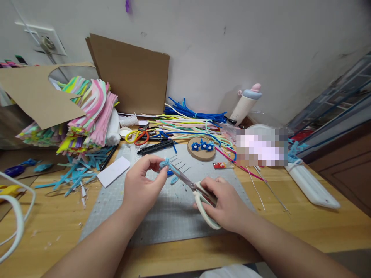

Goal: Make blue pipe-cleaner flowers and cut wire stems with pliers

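Between the thumb and fingers of my left hand (145,181) is a small light-blue pipe cleaner flower (164,163). My right hand (224,204) grips the pale handles of a pair of scissors (199,193). Their blades point up and left, and the tips reach the flower at my left fingertips; whether they touch it I cannot tell. Just beyond the blades, several thin wires and a light-blue loop (174,180) lie on the grey cutting mat (162,220). Dark-blue flowers with white centres (203,146) rest on a round cardboard disc (199,155) behind.
Bundled pastel pipe cleaners (95,112) and light-blue offcuts (77,175) fill the left side. Orange-and-yellow handled scissors (137,137) and a black cutter (155,147) lie behind my left hand. A bottle (246,103) stands near the wall. A white glue gun-like object (314,185) lies right.
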The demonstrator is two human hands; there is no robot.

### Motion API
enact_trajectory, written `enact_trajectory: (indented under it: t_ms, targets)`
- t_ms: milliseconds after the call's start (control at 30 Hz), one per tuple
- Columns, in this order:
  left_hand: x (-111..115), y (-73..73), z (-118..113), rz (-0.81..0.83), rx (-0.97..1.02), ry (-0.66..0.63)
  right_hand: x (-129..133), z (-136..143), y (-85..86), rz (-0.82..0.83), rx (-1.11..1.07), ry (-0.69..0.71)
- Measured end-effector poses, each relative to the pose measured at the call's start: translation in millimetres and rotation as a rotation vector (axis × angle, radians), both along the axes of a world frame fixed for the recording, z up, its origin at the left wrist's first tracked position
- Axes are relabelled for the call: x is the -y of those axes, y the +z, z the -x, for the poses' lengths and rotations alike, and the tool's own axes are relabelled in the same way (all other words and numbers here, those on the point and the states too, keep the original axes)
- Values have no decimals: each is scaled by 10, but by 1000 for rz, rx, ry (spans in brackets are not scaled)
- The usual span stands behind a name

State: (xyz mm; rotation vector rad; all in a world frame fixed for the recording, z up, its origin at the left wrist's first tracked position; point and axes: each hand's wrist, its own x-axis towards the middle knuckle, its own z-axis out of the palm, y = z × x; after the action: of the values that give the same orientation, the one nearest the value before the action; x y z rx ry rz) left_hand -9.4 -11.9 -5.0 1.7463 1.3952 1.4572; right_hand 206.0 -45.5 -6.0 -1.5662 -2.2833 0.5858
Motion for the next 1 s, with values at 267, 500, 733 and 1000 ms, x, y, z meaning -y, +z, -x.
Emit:
enact_trajectory:
  t_ms: [267,500,733,1000]
  targets:
    - [4,-3,5,-6,-8,10,4,-1,13,1,0,0]
    - [1,-7,-14,14,21,-8,-3,-1,16,-3,2,1]
    - [14,13,-25,67,135,-36,7,-2,-4,-3,-5,3]
    - [1,21,-45,74,195,-40,25,-13,-9,-8,-8,0]
